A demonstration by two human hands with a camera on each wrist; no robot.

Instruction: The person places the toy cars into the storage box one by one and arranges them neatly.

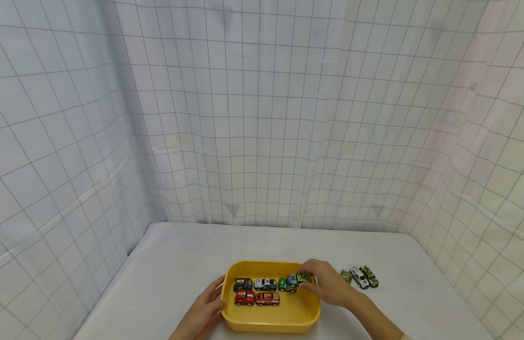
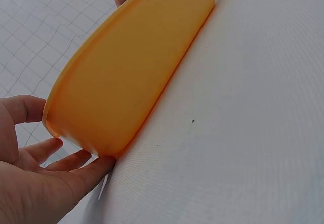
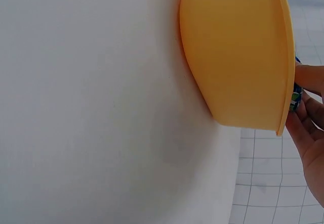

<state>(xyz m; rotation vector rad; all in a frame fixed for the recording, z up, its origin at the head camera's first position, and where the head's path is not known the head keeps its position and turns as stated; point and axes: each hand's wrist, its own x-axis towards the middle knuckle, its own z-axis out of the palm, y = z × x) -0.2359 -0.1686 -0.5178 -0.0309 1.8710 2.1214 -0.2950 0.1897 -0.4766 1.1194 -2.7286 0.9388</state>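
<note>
A yellow plastic tub (image 1: 268,326) stands on the table. My left hand (image 1: 207,302) grips its left end, thumb at the rim and fingertips against the outer wall (image 2: 116,77). Over the tub's right end, my right hand (image 1: 327,283) pinches a blue-and-green toy car (image 3: 296,98) between thumb and fingers. A green toy car (image 1: 287,286) lies in the tub, partly under the held car in the head view. Further left inside are a dark blue toy car (image 1: 242,284), a white-and-green one (image 1: 265,284), a red one (image 1: 244,298) and a red-and-orange one (image 1: 267,299).
Right of the tub, on the white tabletop (image 1: 160,283), lie a white toy car (image 1: 359,277), a green camouflage one (image 1: 370,276) and another camouflage one (image 1: 346,276) partly behind the right hand. Gridded white curtains (image 1: 262,141) enclose the table's back and sides.
</note>
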